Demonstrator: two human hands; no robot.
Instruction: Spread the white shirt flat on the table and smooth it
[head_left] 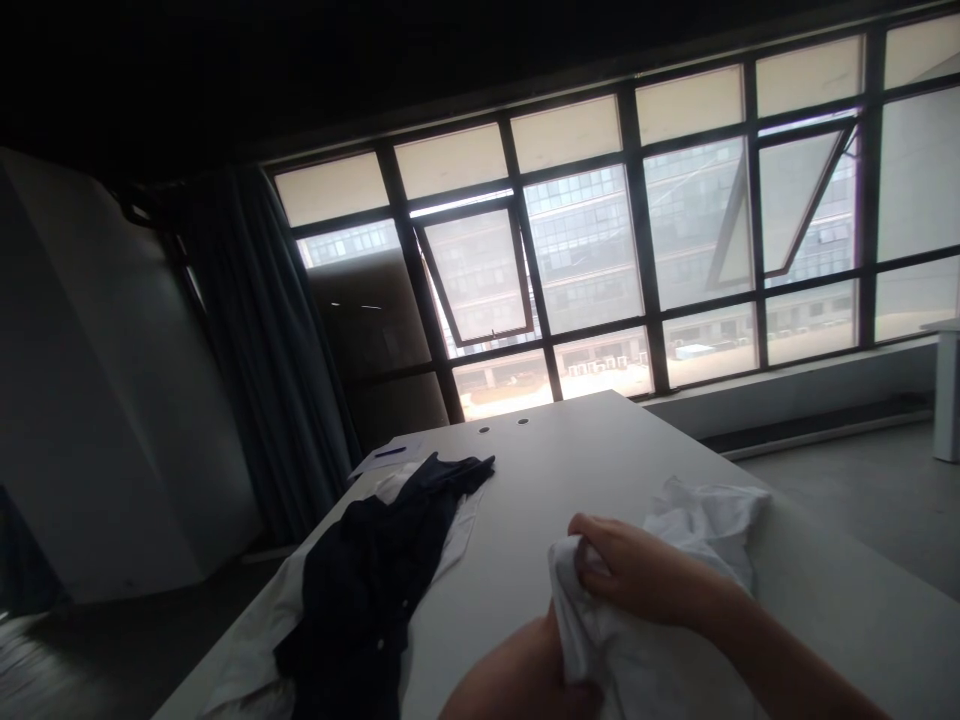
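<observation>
Well, wht cloth [660,660], v. crumpled

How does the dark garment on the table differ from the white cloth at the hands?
The dark garment is near-black; the white cloth is pale. The dark garment lies untouched on the left, while the white cloth, on the right, is held by the left hand and right hand. Both look rumpled, and both rest at least partly on the table.

Head-worn camera, tilted, faces forward and down across table [559,465] toward windows [585,255]; hands [637,572] close.
</observation>
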